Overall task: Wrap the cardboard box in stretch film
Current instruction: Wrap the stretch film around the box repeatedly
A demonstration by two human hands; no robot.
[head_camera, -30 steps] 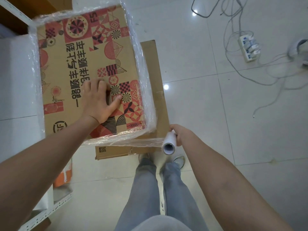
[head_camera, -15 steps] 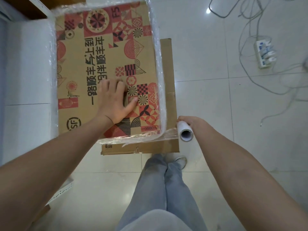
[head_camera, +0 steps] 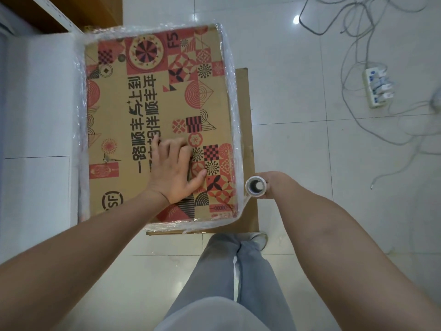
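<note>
A brown cardboard box (head_camera: 148,96) printed with red and black patterns fills the upper middle of the view. Clear stretch film (head_camera: 235,130) clings around its sides. My left hand (head_camera: 175,172) presses flat on the box top near the right front corner, fingers spread. My right hand (head_camera: 274,185) grips the stretch film roll (head_camera: 255,186) upright, just off the box's right side near the front corner. Film runs from the roll onto that side. Most of my right hand is hidden behind the roll and wrist.
The box stands on a flat cardboard sheet (head_camera: 245,149) on white floor tiles. A white shelf surface (head_camera: 35,103) lies to the left. A power strip (head_camera: 378,88) with grey cables (head_camera: 353,44) sits at the right. My legs (head_camera: 238,271) are below.
My right hand has carried the roll from the box's front edge round the right front corner and up along the right side. My left hand stays pressed on the top.
</note>
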